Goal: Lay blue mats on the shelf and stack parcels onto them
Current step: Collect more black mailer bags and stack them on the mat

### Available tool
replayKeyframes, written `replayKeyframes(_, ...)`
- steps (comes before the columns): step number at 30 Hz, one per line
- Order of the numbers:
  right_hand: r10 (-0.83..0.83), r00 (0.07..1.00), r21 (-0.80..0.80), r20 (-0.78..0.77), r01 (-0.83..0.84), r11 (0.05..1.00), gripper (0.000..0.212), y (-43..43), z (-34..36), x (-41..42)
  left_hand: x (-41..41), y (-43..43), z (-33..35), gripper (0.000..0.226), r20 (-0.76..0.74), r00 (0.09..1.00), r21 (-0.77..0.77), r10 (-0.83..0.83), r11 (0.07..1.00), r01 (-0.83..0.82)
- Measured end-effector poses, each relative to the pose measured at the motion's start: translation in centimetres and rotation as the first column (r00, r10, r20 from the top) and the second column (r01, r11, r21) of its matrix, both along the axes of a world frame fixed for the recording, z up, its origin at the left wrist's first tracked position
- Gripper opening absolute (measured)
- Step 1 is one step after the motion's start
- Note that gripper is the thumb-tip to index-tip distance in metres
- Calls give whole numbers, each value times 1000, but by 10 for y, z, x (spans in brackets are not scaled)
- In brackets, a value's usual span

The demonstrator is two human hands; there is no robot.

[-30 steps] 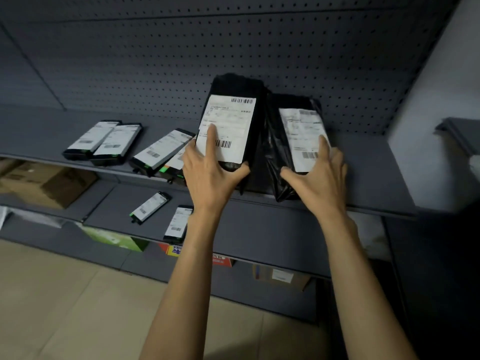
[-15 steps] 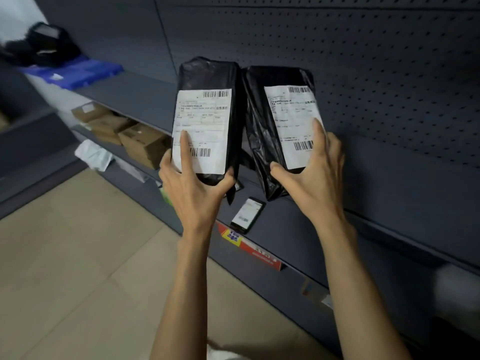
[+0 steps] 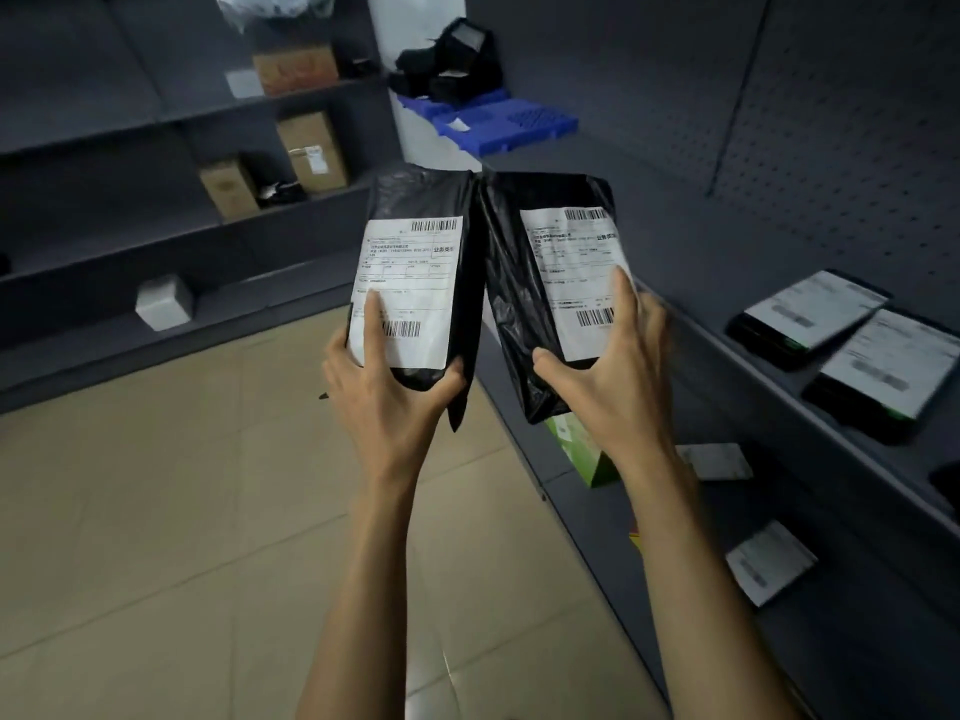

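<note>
Two black plastic parcels with white labels are held up side by side in front of me. My left hand (image 3: 387, 392) grips the left parcel (image 3: 421, 262) by its lower end. My right hand (image 3: 613, 387) grips the right parcel (image 3: 540, 283) the same way, fingers over its label. Blue mats (image 3: 511, 122) lie on a shelf at the far corner, beyond the parcels, with a pile of black parcels (image 3: 452, 62) on their far end.
A grey shelf (image 3: 737, 376) on the right carries flat black parcels (image 3: 852, 350) with labels; more lie on its lower levels beside a green box (image 3: 584, 449). Shelves on the left hold cardboard boxes (image 3: 311, 148) and a white box (image 3: 163, 302). Tiled floor lies below.
My view has swung left, away from the shelf where the parcels stood, toward the corner with the blue mats. Both hands carry the two parcels along, still side by side.
</note>
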State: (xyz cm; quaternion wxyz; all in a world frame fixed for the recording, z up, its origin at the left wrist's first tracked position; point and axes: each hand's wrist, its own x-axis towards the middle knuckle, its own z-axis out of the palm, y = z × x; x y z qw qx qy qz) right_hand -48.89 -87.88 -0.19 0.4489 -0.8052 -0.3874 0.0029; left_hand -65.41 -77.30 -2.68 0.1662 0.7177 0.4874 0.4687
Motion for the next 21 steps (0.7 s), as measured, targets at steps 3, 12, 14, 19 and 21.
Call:
replayKeyframes(3,67,998,-25,-18,-68,997,108,53,-8,-9,-16,41,-8,104,7,999,-47,43,998,-43)
replayKeyframes(12,188,980,-61,-63,-192,979,108,207,-31,4,-12,168,-26,104,17,990,-123,143,982,-140)
replayKeyframes(14,184,982,-83,-47,-187,979,108,243,-34,17,1,202,-29,104,8,988,-130,157,979,-155)
replayKeyframes(19,227,974,-98,-8,-227,969,108,355,-26,57,41,303,-23,103,42,980,-146,193,972,-185)
replayKeyframes(21,245,970,-96,-13,-245,965,108,406,-16,75,57,350,-12,104,50,975,-138,216,968,-208)
